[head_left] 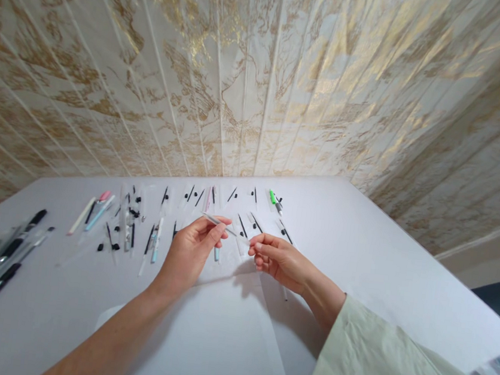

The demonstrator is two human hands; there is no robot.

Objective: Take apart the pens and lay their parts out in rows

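Observation:
My left hand (191,247) pinches a slim pale pen tube (229,230) between thumb and fingers, its far end slanting down to the right. My right hand (284,263) is closed in a pinch just right of that end, apart from it; whatever is in its fingertips is too small to make out. Beyond both hands lie rows of pen parts: dark thin refills (256,195), small black caps (254,226) and clear barrels. A light blue pen piece (217,253) shows below my left fingers.
Pens with black caps (10,250) lie bunched at the left. A green pen piece (272,197) is at the back right, and pink and blue pens (99,212) at the back left. A translucent sheet (214,340) lies before me. A patterned curtain (225,88) hangs behind the table.

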